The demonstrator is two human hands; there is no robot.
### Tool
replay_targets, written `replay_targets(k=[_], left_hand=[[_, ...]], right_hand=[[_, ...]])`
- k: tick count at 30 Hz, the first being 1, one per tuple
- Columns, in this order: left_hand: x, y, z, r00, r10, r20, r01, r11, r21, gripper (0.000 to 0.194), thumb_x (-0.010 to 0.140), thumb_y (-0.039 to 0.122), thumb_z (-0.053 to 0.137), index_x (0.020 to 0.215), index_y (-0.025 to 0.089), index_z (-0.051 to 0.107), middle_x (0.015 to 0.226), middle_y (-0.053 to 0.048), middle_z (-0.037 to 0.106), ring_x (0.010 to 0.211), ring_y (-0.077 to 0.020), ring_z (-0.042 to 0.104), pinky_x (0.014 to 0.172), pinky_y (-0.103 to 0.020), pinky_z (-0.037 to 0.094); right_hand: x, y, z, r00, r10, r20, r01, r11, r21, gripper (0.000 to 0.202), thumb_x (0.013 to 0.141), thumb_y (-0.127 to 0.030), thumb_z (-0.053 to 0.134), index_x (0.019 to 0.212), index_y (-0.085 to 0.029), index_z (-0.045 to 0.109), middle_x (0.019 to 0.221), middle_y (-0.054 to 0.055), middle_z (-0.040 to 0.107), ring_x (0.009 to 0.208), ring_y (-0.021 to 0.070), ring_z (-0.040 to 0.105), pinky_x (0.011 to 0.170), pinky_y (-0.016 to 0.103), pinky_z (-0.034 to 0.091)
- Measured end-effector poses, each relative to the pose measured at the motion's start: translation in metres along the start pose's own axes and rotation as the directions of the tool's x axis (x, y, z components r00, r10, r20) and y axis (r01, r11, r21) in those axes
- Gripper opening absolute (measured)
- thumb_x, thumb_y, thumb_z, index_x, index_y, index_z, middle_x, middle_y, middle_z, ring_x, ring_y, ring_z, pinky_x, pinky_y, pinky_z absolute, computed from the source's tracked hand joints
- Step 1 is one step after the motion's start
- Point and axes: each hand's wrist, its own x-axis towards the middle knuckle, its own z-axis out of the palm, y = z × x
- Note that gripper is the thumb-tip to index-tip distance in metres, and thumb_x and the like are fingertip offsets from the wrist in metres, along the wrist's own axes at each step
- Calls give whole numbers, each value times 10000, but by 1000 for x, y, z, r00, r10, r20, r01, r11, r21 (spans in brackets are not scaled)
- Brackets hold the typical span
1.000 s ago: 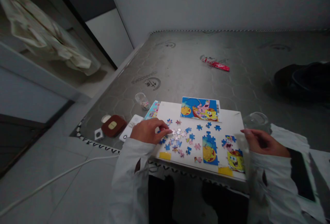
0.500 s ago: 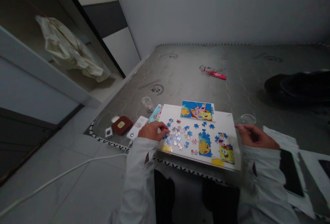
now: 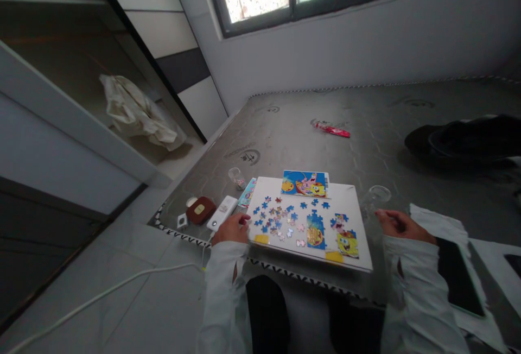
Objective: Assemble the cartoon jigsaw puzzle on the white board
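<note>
A white board carries loose blue and pink jigsaw pieces on its left half. Joined blocks lie to the right: a blue and yellow one and a yellow character one. The blue picture card rests at the board's back edge. My left hand is at the board's left edge, fingers curled together; whether it pinches anything is too small to tell. Off the right edge, my right hand hovers with its fingers curled and closed, and nothing shows in it.
A clear cup, brown case, white power strip and small white cube stand left of the board. A clear round container, phone and dark cap are right. A red wrapper lies behind.
My left hand has drawn back from over the loose pieces to the board's left edge. My right hand is now a little away from the right edge. The view has tilted up, showing more window.
</note>
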Motion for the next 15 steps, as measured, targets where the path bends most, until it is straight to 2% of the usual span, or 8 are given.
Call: replay_targets(k=[4, 10, 15], left_hand=[[-2, 10, 4, 999, -35, -20, 34, 999, -9, 308, 991, 405, 582, 1188, 181, 659, 1128, -75, 700, 996, -196, 675, 902, -423, 579], [-6, 30, 7, 999, -22, -32, 22, 1000, -7, 303, 991, 408, 581, 1187, 189, 657, 1134, -76, 697, 979, -190, 674, 879, -406, 583], [-12, 46, 2, 998, 13, -57, -11, 999, 33, 288, 989, 401, 586, 1176, 196, 662, 1132, -74, 696, 989, -191, 672, 885, -402, 579]], right_hand=[[0, 5, -1, 998, 62, -18, -63, 997, -47, 469, 770, -607, 603, 876, -176, 754, 570, 1, 549, 516, 149, 454, 517, 311, 343], [-2, 23, 5, 993, 119, 9, -119, 992, -36, 505, 754, -673, 595, 860, -206, 756, 605, -4, 600, 568, 188, 542, 569, 327, 376], [-3, 35, 9, 995, 101, 2, -101, 995, 18, 499, 766, -662, 594, 857, -201, 763, 548, -27, 545, 520, 167, 503, 537, 315, 366]])
